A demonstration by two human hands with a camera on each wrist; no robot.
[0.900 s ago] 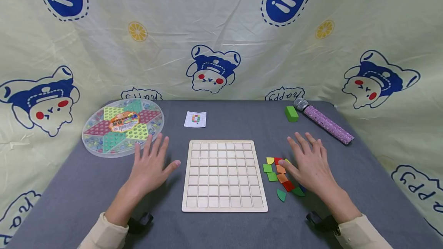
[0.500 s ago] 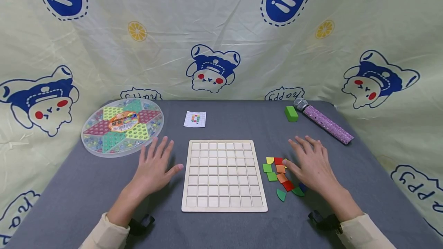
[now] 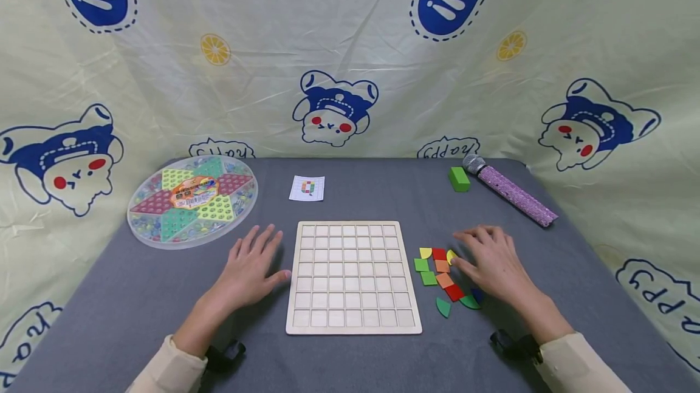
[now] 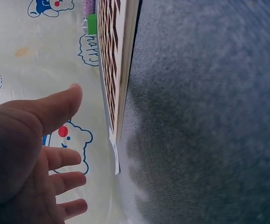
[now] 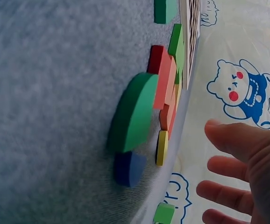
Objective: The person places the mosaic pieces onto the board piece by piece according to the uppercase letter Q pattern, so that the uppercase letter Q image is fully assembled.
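A pale wooden grid board (image 3: 354, 277) lies flat in the middle of the table. My left hand (image 3: 248, 268) hovers just left of it, fingers spread and thumb near the board's left edge; nothing is in it. To the board's right lies a loose cluster of flat tiles: green squares (image 3: 421, 265), a red square (image 3: 454, 293), orange ones (image 3: 442, 266), yellow and green quarter-rounds (image 3: 443, 307), and a blue piece (image 5: 128, 169). My right hand (image 3: 494, 265) is over the cluster's right side, fingers loosely bent, thumb close to a yellow piece (image 3: 451, 257). It holds nothing.
At the back left lies a round Chinese checkers set (image 3: 191, 201) in clear plastic. A small white card (image 3: 307, 188) with a coloured tile pattern sits behind the board. A green block (image 3: 459, 179) and a glittery purple microphone (image 3: 511, 192) lie at the back right.
My left hand has moved right and slightly nearer, its thumb now by the board. The right hand has shifted a little toward me and right, its fingers more bent. The tiles stay in place.
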